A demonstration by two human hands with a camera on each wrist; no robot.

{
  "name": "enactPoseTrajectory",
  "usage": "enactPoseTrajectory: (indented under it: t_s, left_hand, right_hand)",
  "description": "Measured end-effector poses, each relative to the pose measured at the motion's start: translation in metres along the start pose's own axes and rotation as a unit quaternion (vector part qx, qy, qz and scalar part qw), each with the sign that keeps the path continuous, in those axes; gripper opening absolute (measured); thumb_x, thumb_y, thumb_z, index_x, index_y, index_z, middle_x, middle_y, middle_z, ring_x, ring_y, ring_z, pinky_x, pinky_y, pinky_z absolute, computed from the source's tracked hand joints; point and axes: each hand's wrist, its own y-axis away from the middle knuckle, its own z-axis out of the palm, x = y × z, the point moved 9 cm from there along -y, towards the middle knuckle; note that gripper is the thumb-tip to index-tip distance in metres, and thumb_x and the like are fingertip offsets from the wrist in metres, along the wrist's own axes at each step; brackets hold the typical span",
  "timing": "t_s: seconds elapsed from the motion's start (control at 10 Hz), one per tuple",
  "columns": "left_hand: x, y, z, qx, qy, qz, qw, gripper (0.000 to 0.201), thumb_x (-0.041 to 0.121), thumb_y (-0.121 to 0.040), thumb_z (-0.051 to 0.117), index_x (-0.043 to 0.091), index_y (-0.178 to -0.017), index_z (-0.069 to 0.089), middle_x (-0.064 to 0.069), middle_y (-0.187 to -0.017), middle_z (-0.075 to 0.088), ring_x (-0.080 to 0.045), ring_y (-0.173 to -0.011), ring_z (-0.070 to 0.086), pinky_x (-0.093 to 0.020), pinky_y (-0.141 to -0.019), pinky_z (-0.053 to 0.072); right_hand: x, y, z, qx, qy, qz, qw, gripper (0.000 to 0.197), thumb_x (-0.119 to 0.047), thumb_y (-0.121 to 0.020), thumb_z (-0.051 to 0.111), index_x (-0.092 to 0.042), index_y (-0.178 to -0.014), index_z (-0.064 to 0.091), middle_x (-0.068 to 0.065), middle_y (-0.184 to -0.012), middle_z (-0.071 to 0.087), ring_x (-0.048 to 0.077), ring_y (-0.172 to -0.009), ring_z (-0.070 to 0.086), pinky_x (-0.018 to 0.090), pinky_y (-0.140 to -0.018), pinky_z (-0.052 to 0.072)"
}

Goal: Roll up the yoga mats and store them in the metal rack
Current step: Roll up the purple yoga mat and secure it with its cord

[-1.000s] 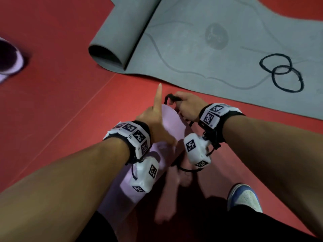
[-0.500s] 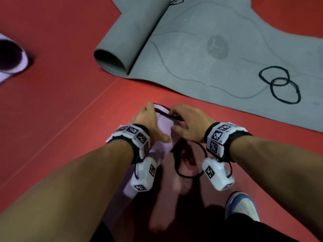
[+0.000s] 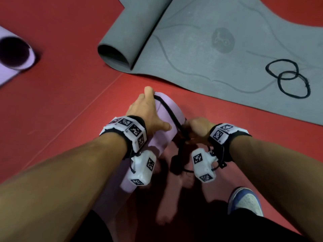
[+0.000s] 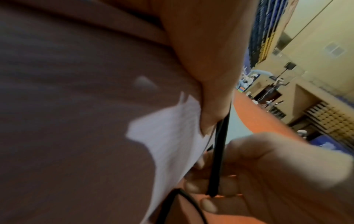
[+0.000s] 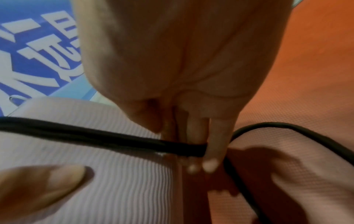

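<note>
A rolled lilac mat [image 3: 159, 140] lies on the red floor, pointing away from me. My left hand [image 3: 146, 109] grips its far end, thumb laid across the top, and its fingertips hold a black elastic band [image 3: 170, 112] against the edge. The band runs taut across the roll to my right hand [image 3: 197, 127], which pinches it at the roll's right side. In the right wrist view my fingers [image 5: 214, 144] pinch the band [image 5: 95, 134] over the ribbed mat [image 5: 124, 174]. The left wrist view shows the band [image 4: 220, 144] stretched straight to the right hand [image 4: 268, 163].
A grey mat [image 3: 218, 55] lies half unrolled ahead, its rolled part [image 3: 132, 32] at the left, with two loose black bands [image 3: 288, 77] on it. Another lilac roll [image 3: 15, 55] lies far left. A blue and white shoe [image 3: 244, 201] stands at lower right.
The band is now stretched across the roll's end. My right hand pulled back and right with it; my left hand went from pointing to gripping the far end.
</note>
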Motion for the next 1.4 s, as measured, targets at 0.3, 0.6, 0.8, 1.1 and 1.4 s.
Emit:
enactPoseTrajectory:
  t_s: [0.3, 0.6, 0.8, 1.1, 1.4]
  left_hand:
    - [0.01, 0.018, -0.07, 0.057, 0.013, 0.032, 0.998, 0.086, 0.044, -0.048, 0.092, 0.026, -0.106, 0.031, 0.005, -0.074, 0.05, -0.024, -0.071, 0.052, -0.032, -0.059, 0.034]
    - [0.022, 0.045, -0.094, 0.035, 0.034, 0.079, 0.996, 0.091, 0.049, -0.047, 0.092, 0.023, -0.116, 0.04, 0.002, -0.078, 0.058, -0.011, -0.071, 0.049, -0.022, -0.05, 0.032]
    - [0.019, 0.052, -0.129, 0.093, 0.087, 0.071, 0.989, 0.087, 0.05, -0.039, 0.091, 0.028, -0.11, 0.046, 0.009, -0.096, 0.057, -0.016, -0.09, 0.055, -0.039, -0.083, 0.047]
    - [-0.002, 0.038, -0.156, 0.17, 0.103, 0.043, 0.979, 0.081, 0.048, -0.046, 0.093, 0.027, -0.106, 0.042, 0.019, -0.085, 0.049, -0.009, -0.078, 0.048, -0.018, -0.061, 0.035]
    - [-0.025, 0.013, -0.12, 0.148, 0.063, -0.007, 0.987, 0.09, 0.049, -0.052, 0.091, 0.016, -0.119, 0.043, 0.005, -0.102, 0.053, -0.018, -0.09, 0.05, -0.024, -0.072, 0.033]
  right_hand:
    - [-0.028, -0.015, -0.02, 0.025, -0.154, -0.014, 0.988, 0.032, 0.007, -0.094, 0.037, -0.01, -0.074, 0.056, 0.015, -0.07, 0.065, 0.026, -0.053, 0.065, 0.03, -0.043, 0.053]
    - [-0.06, -0.005, -0.033, 0.018, -0.056, -0.046, 0.997, 0.045, -0.004, -0.096, 0.051, -0.026, -0.063, 0.073, -0.018, -0.05, 0.064, -0.004, -0.043, 0.055, 0.019, -0.053, 0.045]
    - [-0.057, 0.004, -0.037, 0.053, -0.16, 0.018, 0.986, 0.033, -0.02, -0.105, 0.037, -0.017, -0.072, 0.042, -0.012, -0.03, 0.049, 0.016, -0.061, 0.055, 0.013, -0.039, 0.043]
    - [-0.063, -0.008, 0.019, 0.042, -0.192, -0.026, 0.98, 0.029, -0.003, -0.095, 0.036, -0.015, -0.069, 0.043, -0.001, -0.056, 0.049, 0.013, -0.039, 0.045, 0.019, -0.034, 0.035]
    - [-0.077, 0.02, 0.053, -0.015, 0.193, -0.065, 0.979, 0.031, -0.015, -0.098, 0.047, 0.003, -0.119, 0.062, 0.019, -0.127, 0.061, 0.034, -0.114, 0.058, 0.029, -0.086, 0.044]
